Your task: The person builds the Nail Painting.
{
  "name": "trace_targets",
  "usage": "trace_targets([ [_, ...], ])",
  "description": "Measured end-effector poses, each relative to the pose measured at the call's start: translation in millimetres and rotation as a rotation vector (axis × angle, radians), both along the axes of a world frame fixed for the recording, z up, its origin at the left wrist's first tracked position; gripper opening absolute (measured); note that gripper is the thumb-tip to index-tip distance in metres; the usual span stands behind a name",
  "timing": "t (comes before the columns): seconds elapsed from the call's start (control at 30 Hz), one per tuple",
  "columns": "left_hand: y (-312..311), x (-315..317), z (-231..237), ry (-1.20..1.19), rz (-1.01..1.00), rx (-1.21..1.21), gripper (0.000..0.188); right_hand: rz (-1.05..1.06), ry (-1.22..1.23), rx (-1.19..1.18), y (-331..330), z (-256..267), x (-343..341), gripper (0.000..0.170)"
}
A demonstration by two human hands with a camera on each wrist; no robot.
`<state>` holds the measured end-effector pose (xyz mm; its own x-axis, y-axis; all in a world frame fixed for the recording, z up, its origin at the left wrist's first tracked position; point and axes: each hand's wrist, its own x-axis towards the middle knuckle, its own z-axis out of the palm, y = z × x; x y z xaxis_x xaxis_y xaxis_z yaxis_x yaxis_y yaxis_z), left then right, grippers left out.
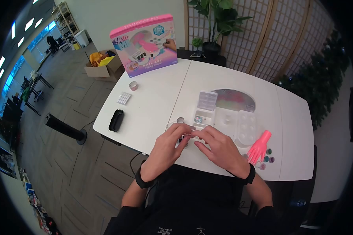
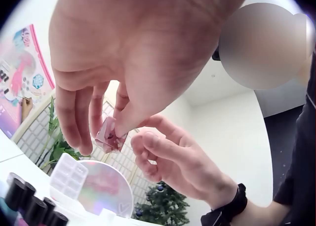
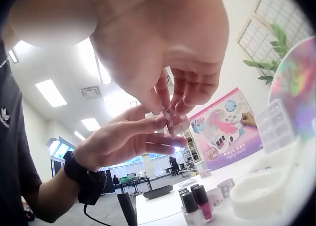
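Tabletop [image 1: 157, 98], white, is seen from above in the head view, with two bare hands held over its near side. A small, translucent pinkish piece [image 2: 111, 135] is pinched between thumb and fingers by the left hand [image 1: 164, 147], and is also gripped at the fingertips of the right hand [image 1: 219, 147]. The piece is raised above the surface; its exact shape cannot be told.

By the head view alone, a bright pink model hand [image 1: 259, 149] is shown at the right, with small coloured pots [image 1: 268, 158] beside it. The black-capped bottles [image 3: 197, 206], mostly covered by the hands from above, are shown upright in the right wrist view. Blue ornaments on a dark green tree [image 2: 160, 206] are made out in the left wrist view.

At the far left edge, a pink and purple box [image 1: 147, 49] is stood upright. A black case [image 1: 116, 120] is placed near the left edge, well apart from the hands. Bare white surface is left between that case and the left hand. On the far side of the hands, movement is bounded more closely by a white tray [image 1: 227, 119] and its raised compartment lid [image 1: 207, 101]. The near edge is crossed by both forearms.
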<state>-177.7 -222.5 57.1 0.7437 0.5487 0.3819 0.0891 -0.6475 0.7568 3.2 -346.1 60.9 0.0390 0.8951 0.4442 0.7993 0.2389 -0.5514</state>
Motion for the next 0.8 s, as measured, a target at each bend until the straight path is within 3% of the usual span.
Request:
trace_targets([
  [0.23, -38, -3, 1, -0.02, -0.055, -0.271, 0.045, -0.092, -0.016, 0.102, -36, -10, -10, 0.023],
  [0.43, -59, -2, -13, -0.151, -0.081, -0.464, 0.047, -0.136, 0.14, 0.106, -54, -17, -12, 0.017],
  [0.53, -69, 2, -33, -0.347, -0.104, -0.798, 0.049, -0.146, 0.247, 0.174, -61, -22, -11, 0.019],
  [0.7, -80, 5, -52, -0.315, -0.297, -1.07, 0.035, -0.153, 0.258, 0.243, -73, -32, -13, 0.022],
  [0.8, -79, 8, -50, -0.356, -0.274, -1.004, 0.028, -0.158, 0.282, 0.254, -79, -38, -12, 0.023],
])
